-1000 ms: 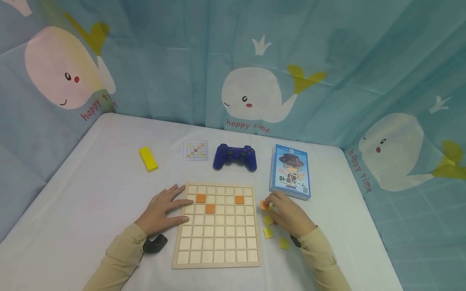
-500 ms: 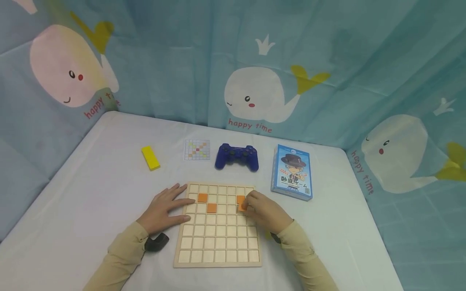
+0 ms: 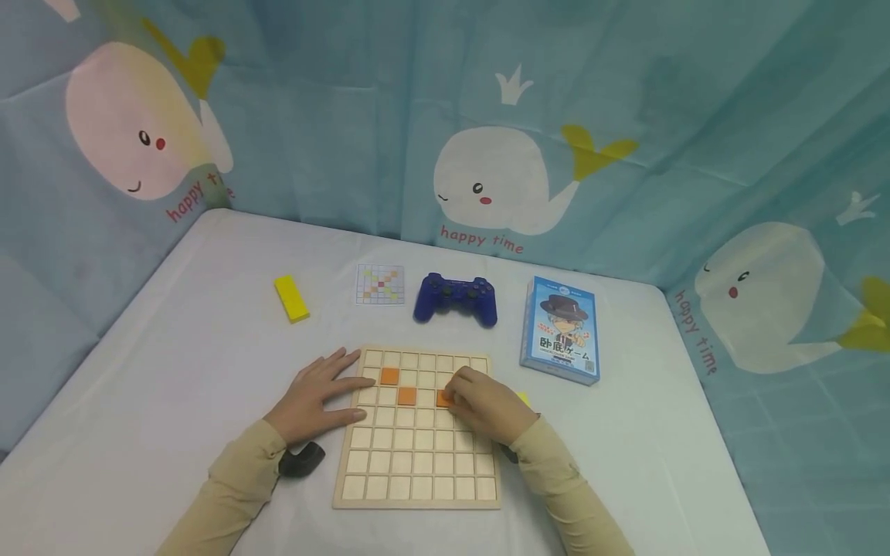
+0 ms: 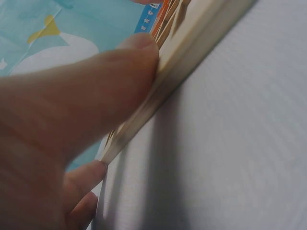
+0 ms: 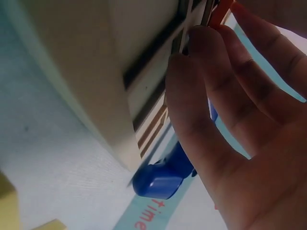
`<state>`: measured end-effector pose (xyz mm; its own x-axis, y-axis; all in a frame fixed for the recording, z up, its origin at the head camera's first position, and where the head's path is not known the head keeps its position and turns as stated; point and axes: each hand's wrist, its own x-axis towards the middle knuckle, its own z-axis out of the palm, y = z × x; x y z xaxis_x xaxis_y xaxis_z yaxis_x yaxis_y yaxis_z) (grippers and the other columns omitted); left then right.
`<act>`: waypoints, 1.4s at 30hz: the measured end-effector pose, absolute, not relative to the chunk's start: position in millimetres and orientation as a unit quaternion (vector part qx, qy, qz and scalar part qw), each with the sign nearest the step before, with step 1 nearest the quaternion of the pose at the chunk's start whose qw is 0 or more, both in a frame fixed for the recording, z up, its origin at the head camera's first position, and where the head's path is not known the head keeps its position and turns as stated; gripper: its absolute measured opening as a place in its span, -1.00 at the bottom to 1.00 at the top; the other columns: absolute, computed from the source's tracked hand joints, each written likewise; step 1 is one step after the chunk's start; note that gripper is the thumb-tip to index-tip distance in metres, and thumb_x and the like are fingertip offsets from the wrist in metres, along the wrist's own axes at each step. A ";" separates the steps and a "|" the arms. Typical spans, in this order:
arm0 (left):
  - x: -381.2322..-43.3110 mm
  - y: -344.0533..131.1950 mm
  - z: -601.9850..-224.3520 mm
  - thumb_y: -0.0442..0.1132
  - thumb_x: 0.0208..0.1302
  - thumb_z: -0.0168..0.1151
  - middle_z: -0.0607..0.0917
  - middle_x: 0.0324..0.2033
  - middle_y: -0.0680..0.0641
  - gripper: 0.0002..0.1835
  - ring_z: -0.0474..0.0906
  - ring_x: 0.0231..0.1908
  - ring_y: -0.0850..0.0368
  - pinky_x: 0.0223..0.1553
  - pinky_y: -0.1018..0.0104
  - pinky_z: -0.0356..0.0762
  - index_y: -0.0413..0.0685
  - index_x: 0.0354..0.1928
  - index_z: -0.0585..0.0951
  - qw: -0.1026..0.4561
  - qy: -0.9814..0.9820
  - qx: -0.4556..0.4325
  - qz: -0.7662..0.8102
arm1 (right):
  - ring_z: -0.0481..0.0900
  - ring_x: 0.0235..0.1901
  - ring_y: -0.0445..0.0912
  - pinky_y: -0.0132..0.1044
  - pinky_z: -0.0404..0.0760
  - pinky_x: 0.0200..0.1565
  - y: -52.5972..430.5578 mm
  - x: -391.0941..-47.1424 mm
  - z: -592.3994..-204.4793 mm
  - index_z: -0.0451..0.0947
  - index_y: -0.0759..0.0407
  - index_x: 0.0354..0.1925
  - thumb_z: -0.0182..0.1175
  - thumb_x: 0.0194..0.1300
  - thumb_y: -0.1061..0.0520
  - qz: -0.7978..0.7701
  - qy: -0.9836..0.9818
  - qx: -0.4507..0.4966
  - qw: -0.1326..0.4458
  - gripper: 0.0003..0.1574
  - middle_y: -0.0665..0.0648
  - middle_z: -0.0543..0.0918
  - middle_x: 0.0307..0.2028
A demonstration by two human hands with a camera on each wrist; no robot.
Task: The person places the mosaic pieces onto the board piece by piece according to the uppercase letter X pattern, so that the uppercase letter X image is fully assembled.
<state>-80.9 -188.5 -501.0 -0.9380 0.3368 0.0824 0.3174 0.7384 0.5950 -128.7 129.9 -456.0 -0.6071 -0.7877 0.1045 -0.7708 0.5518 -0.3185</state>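
A wooden grid board [image 3: 403, 442] lies flat on the table. My left hand [image 3: 313, 398] rests at its left edge with the fingers spread; in the left wrist view the thumb [image 4: 110, 81] touches the board's side. Over the right part of the board, my right hand [image 3: 490, 405] pinches an orange square tile [image 3: 443, 398] at a cell in the third row from the back. Two more orange tiles sit in cells to the left, one in the second row [image 3: 390, 376] and one in the third [image 3: 406, 396]. The right hand covers several cells behind and beneath it.
Behind the board are a yellow block [image 3: 291, 299], a card with a coloured grid pattern [image 3: 380, 284], a blue game controller [image 3: 455, 300] and a blue game box [image 3: 562, 330]. Part of a yellow tile [image 3: 524, 398] shows beyond the right hand.
My right hand has picked up the orange tile from beside the board and carried it left onto the grid. It now covers the orange tile in the second row. My left hand stays put.
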 end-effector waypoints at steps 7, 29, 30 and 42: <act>-79.1 -188.6 -501.0 0.27 0.09 0.29 0.25 0.42 -0.07 -0.45 0.00 0.45 -0.15 0.42 -0.14 -0.11 0.33 0.14 0.59 0.023 0.932 0.167 0.320 | 0.58 -0.23 -0.21 -0.41 0.63 -0.15 128.9 -127.7 -456.0 0.56 0.11 -0.18 0.32 0.22 0.17 -0.170 0.877 -0.449 0.016 -0.82 -0.02 0.60 -0.20; -80.6 -187.1 -500.7 0.24 0.10 0.30 0.27 0.41 -0.09 -0.47 0.03 0.43 -0.18 0.40 -0.17 -0.05 0.31 0.13 0.60 0.012 0.932 0.172 0.318 | 0.60 -0.11 -0.19 -0.38 0.61 -0.02 129.8 -130.9 -454.9 0.56 0.09 -0.16 0.29 0.25 0.19 -0.173 0.874 -0.453 0.025 -0.83 -0.04 0.61 -0.17; -80.7 -187.1 -500.5 0.24 0.10 0.30 0.27 0.41 -0.09 -0.47 0.03 0.43 -0.18 0.40 -0.17 -0.05 0.31 0.13 0.60 0.011 0.932 0.172 0.319 | 0.59 -0.12 -0.19 -0.38 0.61 -0.02 130.0 -131.2 -455.3 0.56 0.09 -0.16 0.29 0.25 0.19 -0.174 0.874 -0.453 0.025 -0.83 -0.03 0.60 -0.17; -80.6 -187.0 -500.6 0.23 0.11 0.30 0.27 0.41 -0.10 -0.48 0.03 0.43 -0.19 0.40 -0.17 -0.05 0.30 0.12 0.61 0.010 0.930 0.173 0.324 | 0.57 -0.14 -0.21 -0.40 0.61 -0.05 130.4 -131.7 -456.2 0.57 0.08 -0.13 0.31 0.23 0.17 -0.173 0.875 -0.451 0.030 -0.78 -0.03 0.59 -0.16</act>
<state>-80.6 -187.0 -500.6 -0.9397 0.3291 0.0931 0.3158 0.7303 0.6058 -131.7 130.4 -456.2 -0.5910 -0.8001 0.1028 -0.7790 0.5331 -0.3301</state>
